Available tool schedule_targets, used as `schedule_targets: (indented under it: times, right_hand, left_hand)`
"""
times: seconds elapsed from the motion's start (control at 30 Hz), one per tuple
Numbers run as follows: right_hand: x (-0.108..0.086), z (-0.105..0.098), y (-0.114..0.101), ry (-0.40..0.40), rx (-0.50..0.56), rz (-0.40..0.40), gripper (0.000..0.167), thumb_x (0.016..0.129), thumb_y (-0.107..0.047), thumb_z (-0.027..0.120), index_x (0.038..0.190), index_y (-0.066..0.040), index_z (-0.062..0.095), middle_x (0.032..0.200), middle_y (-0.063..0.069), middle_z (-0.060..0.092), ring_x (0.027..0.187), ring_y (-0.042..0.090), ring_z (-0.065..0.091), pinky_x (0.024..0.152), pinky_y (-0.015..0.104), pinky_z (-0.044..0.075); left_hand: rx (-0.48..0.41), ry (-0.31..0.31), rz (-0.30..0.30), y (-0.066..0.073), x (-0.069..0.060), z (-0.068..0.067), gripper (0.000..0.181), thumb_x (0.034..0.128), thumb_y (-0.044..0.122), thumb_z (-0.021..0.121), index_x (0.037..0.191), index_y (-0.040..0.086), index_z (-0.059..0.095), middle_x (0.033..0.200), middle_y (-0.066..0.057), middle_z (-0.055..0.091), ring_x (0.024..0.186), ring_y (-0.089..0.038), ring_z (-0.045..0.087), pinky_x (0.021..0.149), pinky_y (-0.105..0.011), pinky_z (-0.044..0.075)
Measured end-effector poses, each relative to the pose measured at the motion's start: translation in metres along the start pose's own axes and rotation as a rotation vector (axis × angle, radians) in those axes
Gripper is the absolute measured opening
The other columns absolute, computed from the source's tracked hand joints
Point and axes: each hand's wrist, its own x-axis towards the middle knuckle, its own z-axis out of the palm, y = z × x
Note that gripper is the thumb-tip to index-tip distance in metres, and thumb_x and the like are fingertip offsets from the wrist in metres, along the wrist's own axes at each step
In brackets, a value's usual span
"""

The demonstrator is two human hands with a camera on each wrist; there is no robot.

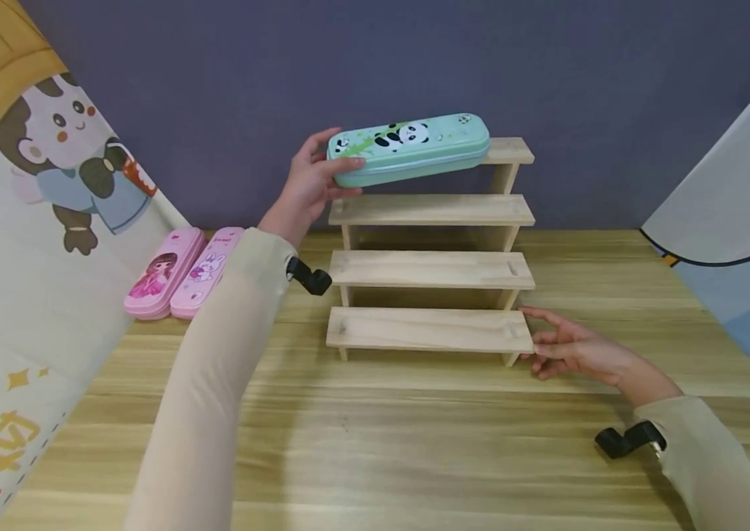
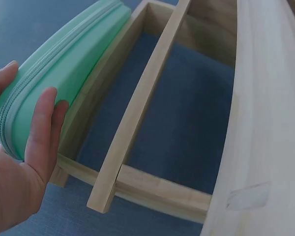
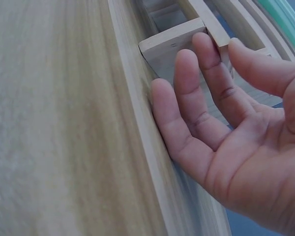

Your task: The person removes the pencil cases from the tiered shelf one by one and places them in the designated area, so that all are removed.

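My left hand (image 1: 308, 177) grips one end of a mint-green zip pencil case (image 1: 414, 144) with a panda on its lid. The case is held at the top step of a wooden stepped display rack (image 1: 431, 269), its right end slightly higher. In the left wrist view the thumb and fingers lie on either side of the zipper (image 2: 44, 59); whether the case touches the rack is unclear. My right hand (image 1: 577, 350) is at the right end of the lowest step (image 1: 428, 328), fingertips touching or very near it, fingers loosely extended in the right wrist view.
Two pink pencil cases lie side by side on the wood-grain table at the left, one with a girl (image 1: 162, 273), one with a rabbit (image 1: 205, 269). A dark wall (image 1: 580, 88) stands behind the rack. Cartoon-printed panels (image 1: 9, 258) flank the table.
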Motion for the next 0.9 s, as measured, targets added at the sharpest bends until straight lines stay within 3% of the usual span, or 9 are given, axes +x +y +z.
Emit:
schedule_targets:
  times: [0.3,0.73,0.9]
  right_hand:
    - [0.002,0.001,0.001,-0.013,0.014,-0.008,0.065,0.104,0.006,0.038,0.154,-0.033,0.024,0.113,0.012,0.063,0.094,0.022,0.067,0.084,0.039,0.062]
    - [0.0,0.002,0.0,-0.001,-0.005,0.007,0.064,0.105,0.005,0.039,0.154,-0.034,0.023,0.114,0.011,0.063,0.095,0.022,0.067,0.084,0.038,0.062]
    - [0.0,0.002,-0.001,-0.003,-0.004,0.001,0.064,0.105,0.005,0.038,0.154,-0.033,0.023,0.114,0.012,0.063,0.095,0.022,0.067,0.084,0.039,0.062]
  left_hand:
    - [-0.062,0.033,0.018,-0.008,-0.012,-0.007,0.071,0.0804,-0.013,0.075,0.14,0.018,0.05,0.119,-0.01,0.048,0.08,-0.027,0.065,0.059,-0.039,0.065]
    - [-0.203,0.141,0.114,-0.02,-0.03,-0.017,0.063,0.0772,-0.02,0.073,0.124,0.018,0.054,0.118,-0.011,0.048,0.074,-0.028,0.067,0.059,-0.041,0.064]
    - [-0.24,0.176,0.147,-0.021,-0.036,-0.021,0.065,0.0759,-0.021,0.074,0.124,0.018,0.054,0.12,-0.011,0.046,0.081,-0.028,0.066,0.06,-0.04,0.064]
